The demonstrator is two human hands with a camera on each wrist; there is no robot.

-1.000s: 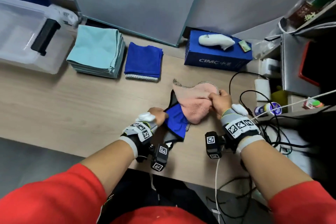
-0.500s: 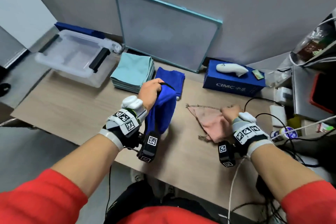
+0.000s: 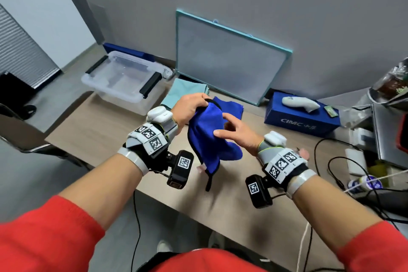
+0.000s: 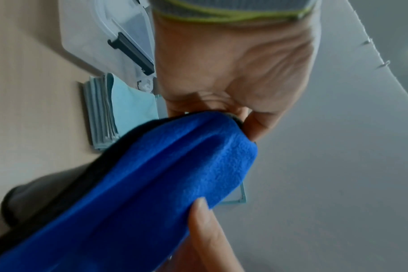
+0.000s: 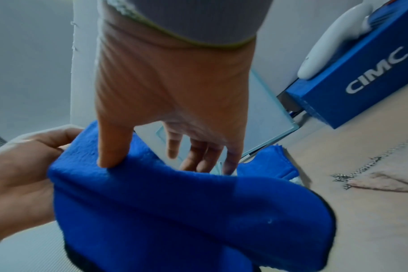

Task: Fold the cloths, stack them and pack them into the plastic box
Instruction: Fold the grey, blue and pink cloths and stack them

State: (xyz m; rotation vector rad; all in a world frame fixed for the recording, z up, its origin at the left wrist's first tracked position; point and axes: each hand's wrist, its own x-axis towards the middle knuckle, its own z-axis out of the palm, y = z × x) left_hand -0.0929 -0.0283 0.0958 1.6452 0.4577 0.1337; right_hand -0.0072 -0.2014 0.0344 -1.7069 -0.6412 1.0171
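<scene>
A crumpled blue cloth [image 3: 207, 141] with a dark edge hangs above the wooden table [image 3: 92, 130]. My left hand [image 3: 198, 101] grips its top edge in curled fingers. On its front lies my right hand [image 3: 229, 127], thumb [image 5: 110, 158] resting on the upper fold, the other fingers [image 5: 198, 156] stretched out behind it, not closed. A folded teal stack [image 3: 187, 91] and a folded blue cloth [image 3: 233, 106] lie at the back. The clear plastic box [image 3: 123, 81] stands open at the back left. A pink cloth [image 5: 384, 182] lies flat on the table to the right.
A framed board [image 3: 229, 62] leans on the wall behind the stacks. At the back right is a blue CIMC box [image 3: 302, 120] with a white device [image 3: 300, 104] on it. Cables [image 3: 331, 161] and shelves crowd the right edge. A chair [image 3: 22, 132] stands at the left.
My left hand has lifted the blue cloth off the table. My right hand has let go of the pink cloth and come over to the blue one.
</scene>
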